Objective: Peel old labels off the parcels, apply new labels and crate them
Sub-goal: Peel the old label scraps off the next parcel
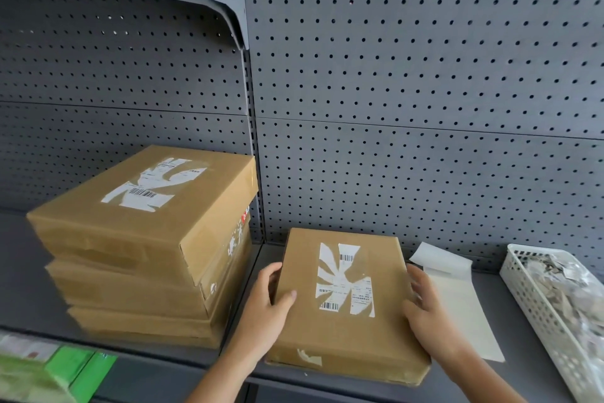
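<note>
A flat brown cardboard parcel (343,330) lies on the grey shelf (523,353) in front of me. A torn white label (344,278) with barcodes covers the middle of its top. My left hand (266,304) grips the parcel's left edge, thumb on top. My right hand (428,308) holds its right edge. To the left stands a stack of three similar brown parcels (137,258); the top one carries a torn white label (153,185).
A sheet of label backing paper (457,298) lies on the shelf right of the parcel. A white perforated basket (555,314) at the far right holds several paper scraps. Grey pegboard (408,75) forms the back wall. Green packaging (65,373) shows at bottom left.
</note>
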Available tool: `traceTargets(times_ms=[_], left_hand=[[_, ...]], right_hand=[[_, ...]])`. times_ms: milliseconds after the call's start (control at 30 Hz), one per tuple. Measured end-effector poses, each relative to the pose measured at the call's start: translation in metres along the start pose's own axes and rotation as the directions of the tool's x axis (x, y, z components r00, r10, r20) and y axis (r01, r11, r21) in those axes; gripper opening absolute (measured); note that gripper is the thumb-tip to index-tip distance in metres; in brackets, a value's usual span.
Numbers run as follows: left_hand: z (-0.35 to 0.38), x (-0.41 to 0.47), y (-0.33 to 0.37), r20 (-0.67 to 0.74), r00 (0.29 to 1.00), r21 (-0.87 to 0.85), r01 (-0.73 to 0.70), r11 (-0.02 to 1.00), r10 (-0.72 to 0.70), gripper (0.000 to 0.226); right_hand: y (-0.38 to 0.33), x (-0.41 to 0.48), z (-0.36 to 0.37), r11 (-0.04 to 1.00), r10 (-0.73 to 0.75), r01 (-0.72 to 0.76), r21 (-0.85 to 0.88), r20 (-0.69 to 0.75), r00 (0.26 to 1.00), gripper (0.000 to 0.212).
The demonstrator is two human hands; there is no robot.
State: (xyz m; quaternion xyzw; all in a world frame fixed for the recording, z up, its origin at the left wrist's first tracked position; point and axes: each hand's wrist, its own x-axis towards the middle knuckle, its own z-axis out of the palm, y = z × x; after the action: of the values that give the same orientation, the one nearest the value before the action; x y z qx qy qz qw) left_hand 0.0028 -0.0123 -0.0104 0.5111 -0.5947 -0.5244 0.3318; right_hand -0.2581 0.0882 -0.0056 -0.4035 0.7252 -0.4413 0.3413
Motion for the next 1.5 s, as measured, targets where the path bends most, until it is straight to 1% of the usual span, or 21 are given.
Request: traceTargets(times_ms=[133,233,333,433,567,700,833,1100,1267,1333,1433,1500], left_hand=[[0.001,0.015,0.004,0.072,0.993,0.184,-0.107,0.977,0.095,0.048],[0.003,0.027,0.009,0.114,0.982,0.257,-0.176,0.95,0.151,0.048],[0.006,0.038,0.009,0.14,0.98,0.323,-0.181,0.929,0.142,0.046],[0.009,0.045,0.004,0.151,0.98,0.335,-0.172,0.926,0.127,0.042],[0.012,0.048,-0.001,0.154,0.981,0.334,-0.164,0.928,0.118,0.042],[0.012,0.049,-0.004,0.156,0.98,0.344,-0.175,0.922,0.127,0.042],[0.013,0.05,-0.007,0.15,0.98,0.346,-0.173,0.922,0.127,0.041],[0.012,0.052,-0.008,0.14,0.982,0.342,-0.17,0.924,0.129,0.039],[0.013,0.051,-0.009,0.14,0.983,0.335,-0.162,0.928,0.121,0.038],[0.013,0.051,-0.008,0.139,0.983,0.333,-0.162,0.929,0.122,0.038],[0.013,0.052,-0.008,0.139,0.981,0.337,-0.172,0.925,0.132,0.038],[0.012,0.051,-0.008,0.14,0.982,0.337,-0.168,0.927,0.127,0.038]], right_hand=[[-0.008,0.011,0.0,0.958,-0.166,0.143,-0.247,-0.072,0.984,0.052],[-0.01,0.025,0.005,0.897,-0.272,0.224,-0.382,-0.075,0.959,0.044],[-0.013,0.04,0.015,0.819,-0.354,0.291,-0.495,-0.037,0.934,0.037],[-0.02,0.056,0.027,0.75,-0.421,0.35,-0.561,0.003,0.907,0.027],[-0.023,0.08,0.039,0.692,-0.478,0.396,-0.603,0.029,0.878,0.019],[-0.026,0.096,0.047,0.653,-0.485,0.394,-0.647,0.044,0.874,0.021],[-0.027,0.106,0.056,0.635,-0.497,0.428,-0.643,0.085,0.864,0.023],[-0.032,0.116,0.064,0.589,-0.454,0.391,-0.708,0.11,0.884,0.026],[-0.033,0.117,0.066,0.561,-0.472,0.395,-0.728,0.111,0.875,0.018],[-0.033,0.116,0.065,0.569,-0.477,0.397,-0.72,0.104,0.873,0.012],[-0.031,0.114,0.064,0.611,-0.483,0.411,-0.676,0.093,0.87,0.01],[-0.031,0.115,0.063,0.622,-0.478,0.42,-0.661,0.104,0.872,0.018]])
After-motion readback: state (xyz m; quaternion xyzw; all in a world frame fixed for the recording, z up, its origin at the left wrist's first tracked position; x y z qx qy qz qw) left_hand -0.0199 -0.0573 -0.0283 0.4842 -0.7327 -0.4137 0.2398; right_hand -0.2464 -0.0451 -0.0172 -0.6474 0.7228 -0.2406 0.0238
